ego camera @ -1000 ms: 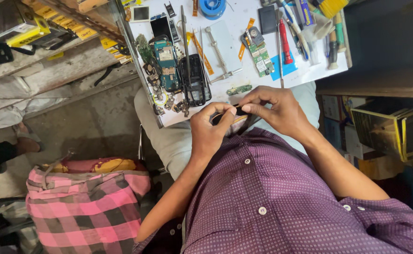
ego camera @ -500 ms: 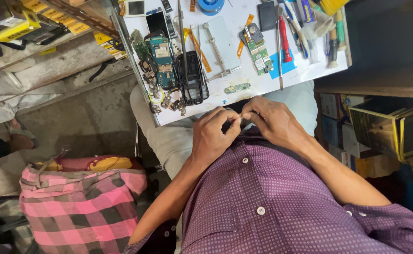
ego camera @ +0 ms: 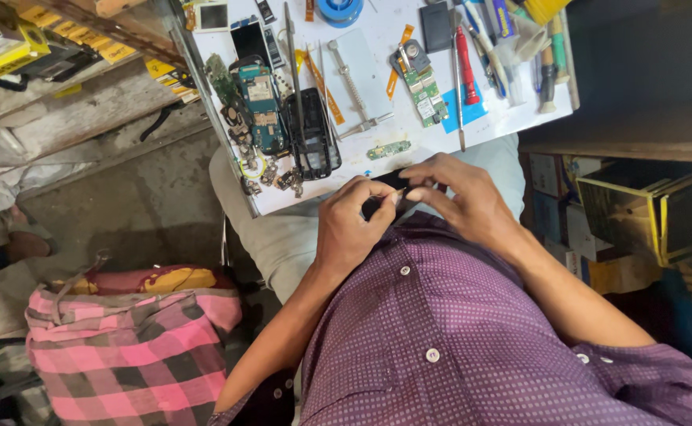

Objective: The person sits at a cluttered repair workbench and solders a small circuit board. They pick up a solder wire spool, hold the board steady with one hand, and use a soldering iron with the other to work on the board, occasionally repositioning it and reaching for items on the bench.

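Held item: small black flat part [ego camera: 394, 181], at the near edge of the white table [ego camera: 512, 118], above the lap.
Left hand [ego camera: 351, 229]: grip pressed together, thumb and forefinger pinching a thin pale sliver, its tip touching the black part's near end.
Right hand [ego camera: 460, 201]: grip closed, fingertips pinching the black part from the far side.
Key relation: the part lies between both grips, up and right of the left grip; long axis roughly left to right along the table edge; both hands touch it, so neither is nearer.
Green circuit strip [ego camera: 388, 149]: on the table just beyond the hands.
Black phone frame [ego camera: 312, 134]: left of centre, beside a blue-green circuit board [ego camera: 258, 101].
Red-handled screwdriver [ego camera: 466, 65]: upright on the table, far side.
Yellow labels [ego camera: 42, 16]: row along the wooden shelf, upper left.
Yellow-edged cartons [ego camera: 638, 205]: stacked right, below the table.
Pink checked cloth bag [ego camera: 129, 347]: on the floor, lower left.
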Demonstrator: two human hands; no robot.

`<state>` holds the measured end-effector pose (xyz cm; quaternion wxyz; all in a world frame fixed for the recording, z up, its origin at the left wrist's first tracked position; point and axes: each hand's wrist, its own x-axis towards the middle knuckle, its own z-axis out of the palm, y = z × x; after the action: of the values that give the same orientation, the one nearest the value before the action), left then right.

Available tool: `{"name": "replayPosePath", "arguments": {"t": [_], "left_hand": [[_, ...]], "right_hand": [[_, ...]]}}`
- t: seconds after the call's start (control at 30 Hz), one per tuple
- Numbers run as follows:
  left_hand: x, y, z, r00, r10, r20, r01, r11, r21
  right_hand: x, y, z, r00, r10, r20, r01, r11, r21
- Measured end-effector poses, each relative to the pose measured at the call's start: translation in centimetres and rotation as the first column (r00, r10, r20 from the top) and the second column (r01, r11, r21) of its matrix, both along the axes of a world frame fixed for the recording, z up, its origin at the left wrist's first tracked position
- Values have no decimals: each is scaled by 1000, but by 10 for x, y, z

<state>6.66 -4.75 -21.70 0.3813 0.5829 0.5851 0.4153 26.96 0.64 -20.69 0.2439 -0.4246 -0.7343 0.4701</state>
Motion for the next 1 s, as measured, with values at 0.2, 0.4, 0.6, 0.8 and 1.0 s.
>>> {"name": "replayPosePath", "arguments": {"t": [0.2,0.4,0.6,0.8,1.0], "left_hand": [[1,1,1,999,-42,18,42,999,-8],[1,2,-1,999,-41,-23,42,999,18],[0,3,-4,997,-64,-53,67,995,68],[1,13,-1,998,-57,-35,61,989,132],[-1,20,-3,997,74,-23,-73,996,53]], "right_hand": [[-3,-2,-4,999,-17,52,21,997,-72],[3,-8,-21,994,-39,98,47,996,-80],[-1,-3,-13,999,-46,20,46,998,-34],[11,2,-24,1000,8,-19,-7,999,45],[48,91,31,892,-427,-146,446,783,433]]}}
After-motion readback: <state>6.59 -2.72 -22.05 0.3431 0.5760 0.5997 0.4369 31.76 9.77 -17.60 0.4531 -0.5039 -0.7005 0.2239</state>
